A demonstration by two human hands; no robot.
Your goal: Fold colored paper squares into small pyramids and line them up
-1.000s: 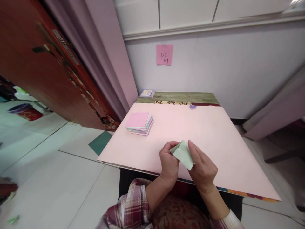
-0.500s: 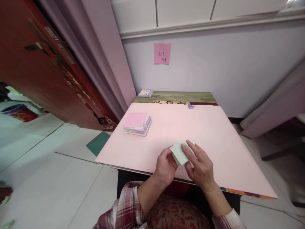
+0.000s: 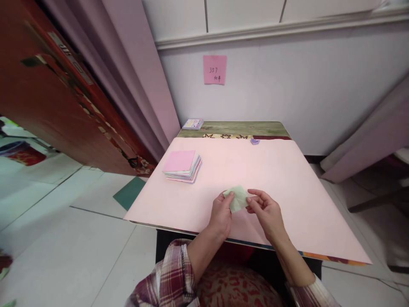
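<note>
Between my two hands, a little above the pink-covered table, is a small light green folded paper with crease lines on its face. My left hand pinches its left corner, thumb on top. The thumb and index finger of my right hand grip the right corner, while the other fingers are loosely bent. A stack of coloured square papers, pink on top, lies to the left of my hands. Near the far edge sits a small purple folded paper.
A small pile of printed cards is at the table's back left corner. A pink note with handwriting is stuck on the wall. On the left are a red door, a curtain and a green sheet on the floor.
The green paper has been turned, so a creased face with a pointed outline now shows. My right hand has gone from lying over the paper to pinching its right corner.
</note>
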